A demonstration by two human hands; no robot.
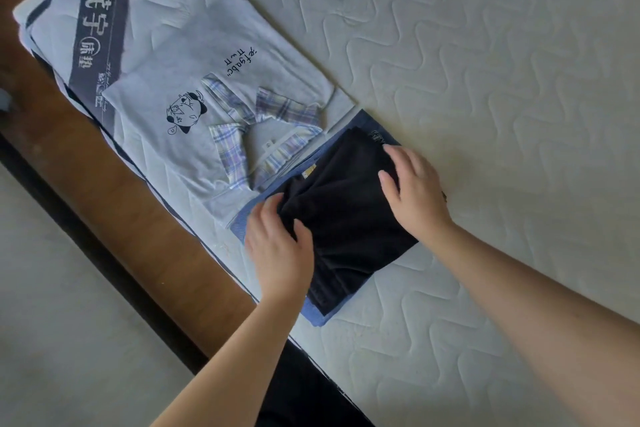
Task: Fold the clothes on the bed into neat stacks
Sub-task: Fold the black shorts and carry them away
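Now my left hand [277, 246] pinches a bunched edge of the black garment [346, 218]. My right hand [412, 187] presses it flat-fingered onto the folded blue garment [315, 317].

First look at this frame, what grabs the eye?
Both hands on a folded black garment stacked on a blue one, near the mattress edge: left hand bunching its near edge, right hand flat on top. Beside the stack lies a folded grey T-shirt with a cartoon print and plaid collar.
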